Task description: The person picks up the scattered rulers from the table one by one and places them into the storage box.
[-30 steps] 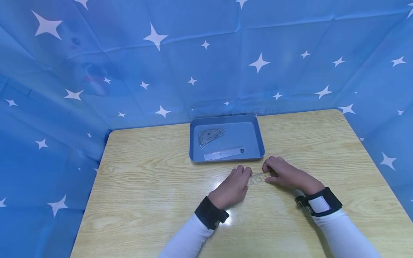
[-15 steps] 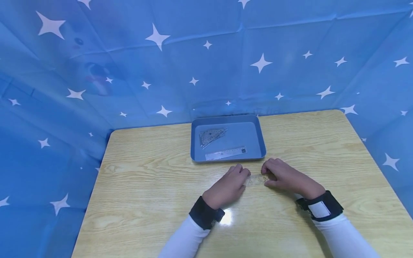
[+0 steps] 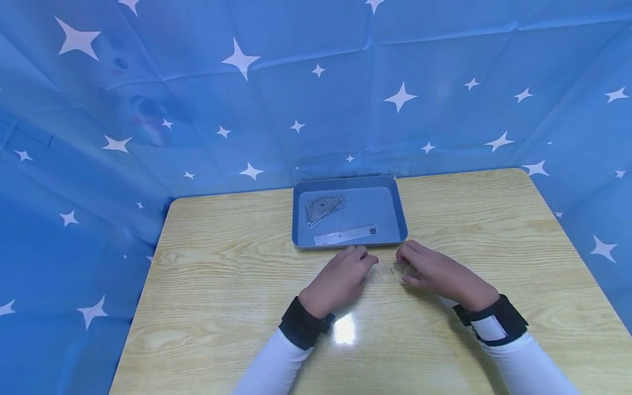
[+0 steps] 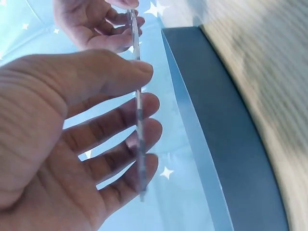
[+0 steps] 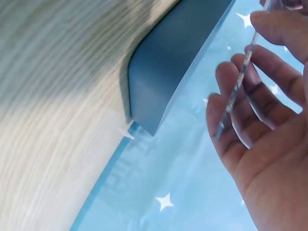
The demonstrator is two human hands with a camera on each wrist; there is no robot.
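Note:
A clear, flat plastic ruler (image 3: 387,272) stretches between both hands, just in front of the blue tray (image 3: 377,206). My left hand (image 3: 338,280) pinches its left end. At the other end, my right hand (image 3: 439,274) grips it with thumb and fingers. The left wrist view shows the ruler (image 4: 140,118) edge-on, thumb on one face and fingertips behind. Likewise in the right wrist view, the thin edge of the ruler (image 5: 236,91) runs between thumb and fingers. Its markings are washed out by glare.
Inside the tray lie another clear ruler (image 3: 345,235) and a set of clear measuring shapes (image 3: 323,209), seemingly in a plastic sleeve. The wooden table (image 3: 217,285) ends at a blue star-printed cloth (image 3: 276,99) hanging behind and at the sides.
My left hand has shifted left and slightly toward the tray, while the right hand has moved only slightly. The ruler's face looks paler than before, and both hands keep hold of it.

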